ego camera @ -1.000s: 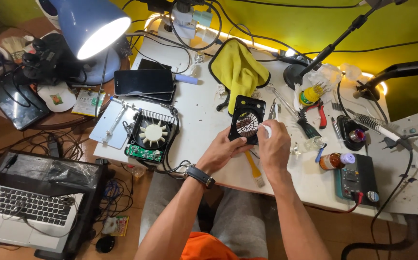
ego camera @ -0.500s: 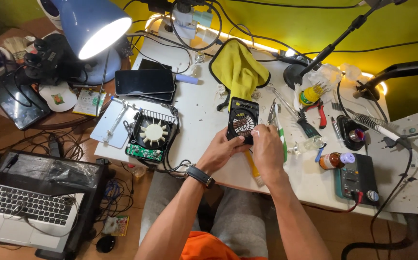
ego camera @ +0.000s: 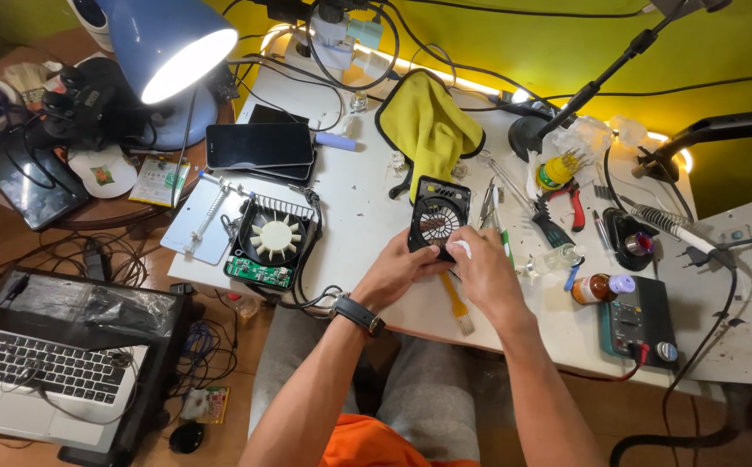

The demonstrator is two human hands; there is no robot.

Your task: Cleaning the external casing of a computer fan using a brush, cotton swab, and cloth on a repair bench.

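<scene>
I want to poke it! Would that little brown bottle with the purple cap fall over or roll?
The brown bottle looks to be lying on its side on the white table, so it has nothing left to tip. Being round, it would probably roll. If it's glass, it may break.

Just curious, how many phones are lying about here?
3, perhaps more hidden: two stacked phones on the white table by the lamp, one dark phone at far left.

This is a small electronics repair workshop. The white desk (ego camera: 367,199) carries a soldering iron (ego camera: 666,223), pliers (ego camera: 571,201), a multimeter (ego camera: 636,324), an opened fan unit with circuit board (ego camera: 270,242) and several phones (ego camera: 259,145). A blue lamp (ego camera: 164,39) shines on it, and many cables (ego camera: 376,60) run along the yellow wall (ego camera: 523,43).
</scene>
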